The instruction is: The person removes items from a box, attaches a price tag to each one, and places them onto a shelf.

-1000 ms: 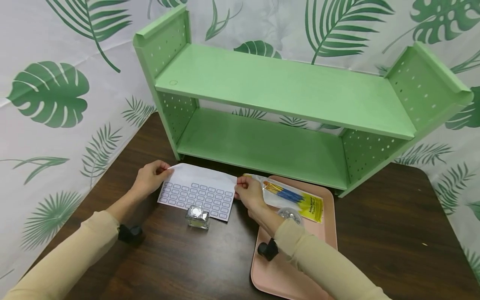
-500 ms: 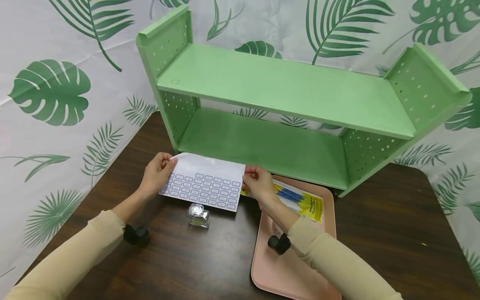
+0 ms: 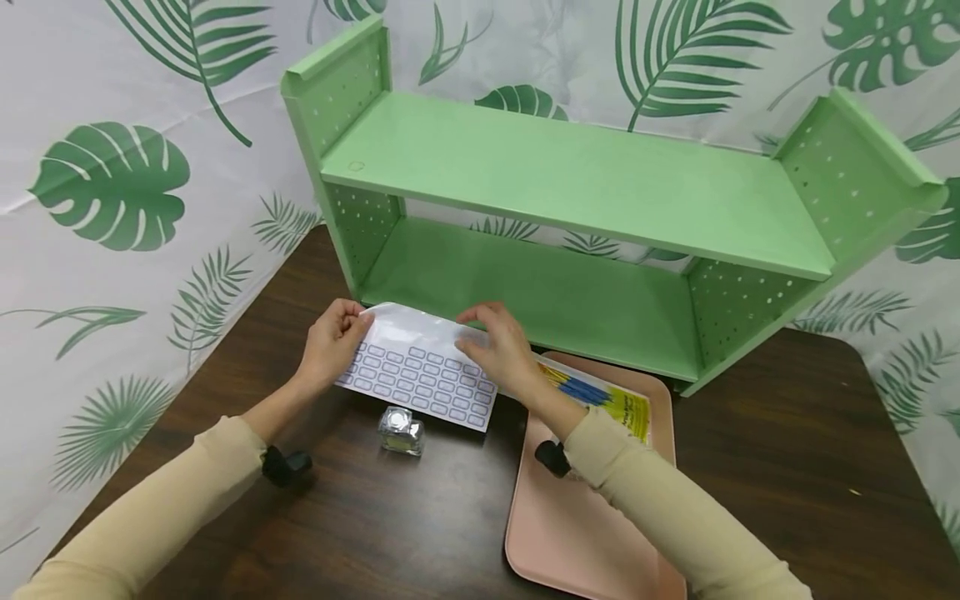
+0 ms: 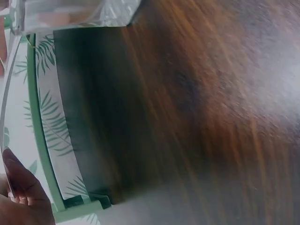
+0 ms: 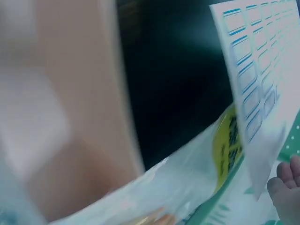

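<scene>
A white sheet of blue-bordered labels is held up at a tilt over the dark table, with several rows of labels and a blank strip above them. My left hand pinches its upper left corner; in the left wrist view the thumb lies against the sheet's edge. My right hand is over the sheet's right part, thumb and index finger spread apart with nothing between them. Just in front of the sheet's lower edge, a small clear, shiny block-like container stands on the table.
A pink tray lies at the right, partly under my right forearm. On it is a clear and yellow packet of blue-handled paintbrushes. A green two-tier shelf stands behind, close to the sheet's upper edge. Leaf-patterned cloth hangs around the table.
The sheet has been raised slightly toward the shelf. My right hand has let go of its right edge and moved left over it; the left hand keeps its pinch.
</scene>
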The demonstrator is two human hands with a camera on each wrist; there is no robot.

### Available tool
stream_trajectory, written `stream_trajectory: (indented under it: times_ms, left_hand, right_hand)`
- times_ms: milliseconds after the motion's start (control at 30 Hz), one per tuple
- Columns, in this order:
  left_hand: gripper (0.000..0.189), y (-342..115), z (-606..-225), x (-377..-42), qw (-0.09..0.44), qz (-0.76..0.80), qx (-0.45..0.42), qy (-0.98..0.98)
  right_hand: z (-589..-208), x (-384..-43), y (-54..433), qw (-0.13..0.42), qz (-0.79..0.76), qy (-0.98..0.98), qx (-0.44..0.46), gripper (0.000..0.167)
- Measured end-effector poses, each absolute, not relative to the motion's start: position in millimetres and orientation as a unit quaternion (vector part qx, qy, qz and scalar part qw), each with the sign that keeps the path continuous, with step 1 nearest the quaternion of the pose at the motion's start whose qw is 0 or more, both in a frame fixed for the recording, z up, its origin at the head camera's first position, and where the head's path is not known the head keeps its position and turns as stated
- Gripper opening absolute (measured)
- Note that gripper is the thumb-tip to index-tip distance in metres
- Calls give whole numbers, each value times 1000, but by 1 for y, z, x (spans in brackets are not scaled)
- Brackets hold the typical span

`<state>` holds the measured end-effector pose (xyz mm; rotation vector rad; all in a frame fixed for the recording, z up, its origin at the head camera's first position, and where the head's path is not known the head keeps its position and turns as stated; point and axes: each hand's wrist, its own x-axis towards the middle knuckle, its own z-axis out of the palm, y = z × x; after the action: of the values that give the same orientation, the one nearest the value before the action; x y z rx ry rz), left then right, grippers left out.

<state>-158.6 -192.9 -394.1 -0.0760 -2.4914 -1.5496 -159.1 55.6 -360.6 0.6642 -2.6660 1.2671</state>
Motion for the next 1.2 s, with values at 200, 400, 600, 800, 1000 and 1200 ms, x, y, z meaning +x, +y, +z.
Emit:
stream_trajectory:
  times_ms: [200, 400, 600, 800, 1000, 1200]
  left_hand:
    - [19, -183, -390, -159, 97, -532, -46, -840]
    - [16, -175, -389, -163, 92, -528, -52, -843]
    - [16, -171, -390, -166, 87, -538, -50, -837]
    - [16, -168, -389, -167, 72, -545, -53, -834]
    - [16, -165, -389, -168, 61, -543, -51, -836]
    - [18, -164, -388, -167, 40, -563, -47, -824]
  right_hand:
    - [-362, -167, 40, -20, 388, -888, 246, 31]
    - [-362, -173, 36, -75, 384, -886, 250, 33]
    - [-361, -173, 35, -127, 423, -870, 220, 35]
    - [-361, -172, 36, -141, 443, -860, 209, 35]
    - [-363, -170, 38, -139, 439, -864, 205, 30]
    - [-362, -169, 41, -137, 429, -864, 225, 24]
